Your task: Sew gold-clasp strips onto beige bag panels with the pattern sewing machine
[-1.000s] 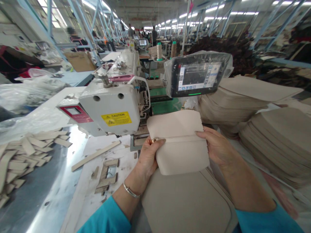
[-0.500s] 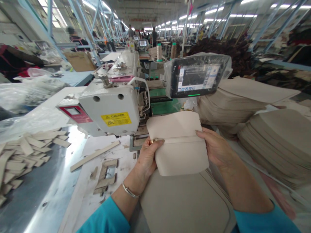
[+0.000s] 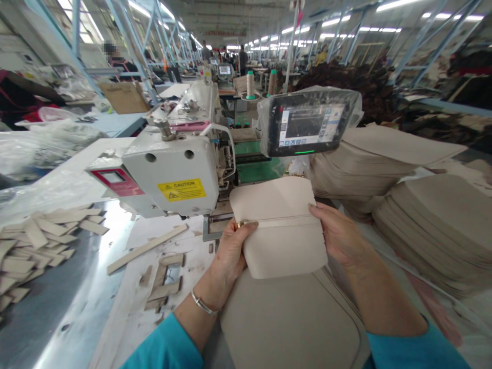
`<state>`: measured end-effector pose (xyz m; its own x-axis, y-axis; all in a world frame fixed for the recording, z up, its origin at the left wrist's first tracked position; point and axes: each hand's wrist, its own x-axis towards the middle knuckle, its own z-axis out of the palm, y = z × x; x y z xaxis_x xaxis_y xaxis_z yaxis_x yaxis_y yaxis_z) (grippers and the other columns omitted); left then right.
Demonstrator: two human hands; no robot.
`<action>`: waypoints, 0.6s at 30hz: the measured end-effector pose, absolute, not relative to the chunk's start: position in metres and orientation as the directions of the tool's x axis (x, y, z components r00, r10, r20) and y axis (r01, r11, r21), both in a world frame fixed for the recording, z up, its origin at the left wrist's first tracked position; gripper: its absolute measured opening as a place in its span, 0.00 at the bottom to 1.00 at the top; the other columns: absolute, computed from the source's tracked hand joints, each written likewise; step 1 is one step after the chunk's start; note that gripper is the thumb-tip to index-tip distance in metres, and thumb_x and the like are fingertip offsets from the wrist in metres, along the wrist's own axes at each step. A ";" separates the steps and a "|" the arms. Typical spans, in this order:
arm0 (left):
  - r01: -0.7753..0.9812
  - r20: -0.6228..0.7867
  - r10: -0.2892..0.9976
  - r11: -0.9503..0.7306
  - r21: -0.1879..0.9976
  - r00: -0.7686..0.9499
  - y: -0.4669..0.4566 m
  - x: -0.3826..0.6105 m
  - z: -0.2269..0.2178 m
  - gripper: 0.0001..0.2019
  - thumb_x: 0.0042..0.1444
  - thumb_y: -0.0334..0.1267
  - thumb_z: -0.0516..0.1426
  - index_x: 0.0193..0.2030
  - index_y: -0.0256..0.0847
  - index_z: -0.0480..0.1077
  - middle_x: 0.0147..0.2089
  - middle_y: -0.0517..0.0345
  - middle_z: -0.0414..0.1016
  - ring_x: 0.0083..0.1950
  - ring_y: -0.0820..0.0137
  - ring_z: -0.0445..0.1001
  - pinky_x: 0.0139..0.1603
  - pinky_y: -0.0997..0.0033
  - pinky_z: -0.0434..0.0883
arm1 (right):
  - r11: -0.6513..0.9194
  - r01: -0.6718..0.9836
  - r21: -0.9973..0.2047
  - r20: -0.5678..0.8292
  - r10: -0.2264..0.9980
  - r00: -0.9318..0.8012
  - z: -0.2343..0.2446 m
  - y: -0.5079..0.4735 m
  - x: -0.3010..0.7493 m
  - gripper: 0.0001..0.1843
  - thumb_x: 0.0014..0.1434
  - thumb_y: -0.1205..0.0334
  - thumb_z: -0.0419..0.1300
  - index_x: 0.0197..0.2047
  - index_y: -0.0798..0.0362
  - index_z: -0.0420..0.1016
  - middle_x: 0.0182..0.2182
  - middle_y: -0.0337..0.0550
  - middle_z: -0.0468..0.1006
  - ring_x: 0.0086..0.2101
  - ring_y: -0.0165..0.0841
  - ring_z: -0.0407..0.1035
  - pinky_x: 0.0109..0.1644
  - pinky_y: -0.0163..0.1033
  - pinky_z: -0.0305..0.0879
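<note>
Between my hands is a beige leather-like panel [image 3: 282, 251] with a seam line running across its middle. My left hand [image 3: 231, 251] pinches its left edge at the seam, thumb on top. On the opposite edge, my right hand [image 3: 338, 233] grips it with the thumb near the seam; its other fingers are mostly hidden behind. Below the held panel lie larger beige panels [image 3: 288, 323] in a pile. Just ahead and to the left stands a white industrial sewing machine [image 3: 172, 174] with a yellow caution label.
Short beige strips [image 3: 38, 241] are heaped on the metal table at left. A long strip [image 3: 148, 248] and a small frame of pieces [image 3: 165, 282] lie nearer. A plastic-wrapped control screen [image 3: 307, 123] stands ahead; stacked panels [image 3: 438, 225] rise at right.
The view has shifted very slightly. Both hands keep the same grip on the beige panel, which stays almost in place.
</note>
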<state>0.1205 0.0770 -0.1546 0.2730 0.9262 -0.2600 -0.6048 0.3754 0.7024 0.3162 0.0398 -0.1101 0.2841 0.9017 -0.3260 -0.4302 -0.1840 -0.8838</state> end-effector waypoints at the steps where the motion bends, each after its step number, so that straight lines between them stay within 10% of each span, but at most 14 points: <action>1: -0.605 -0.258 0.926 0.375 0.702 0.275 0.077 0.121 -0.154 0.19 0.36 0.33 0.71 0.36 0.38 0.71 0.31 0.59 0.79 0.27 0.71 0.74 0.30 0.72 0.73 | -0.184 -0.433 -0.882 -0.329 0.900 0.287 -0.110 0.040 0.316 0.13 0.46 0.60 0.69 0.37 0.52 0.77 0.33 0.42 0.84 0.39 0.41 0.78 0.42 0.43 0.75; 18: -0.602 -0.253 0.929 0.368 0.708 0.270 0.073 0.121 -0.151 0.19 0.36 0.35 0.72 0.36 0.38 0.72 0.32 0.58 0.79 0.28 0.71 0.75 0.31 0.73 0.73 | -0.235 -0.309 -0.922 -0.281 0.953 0.113 -0.116 0.034 0.321 0.21 0.46 0.49 0.72 0.39 0.53 0.79 0.33 0.45 0.84 0.29 0.36 0.76 0.30 0.37 0.70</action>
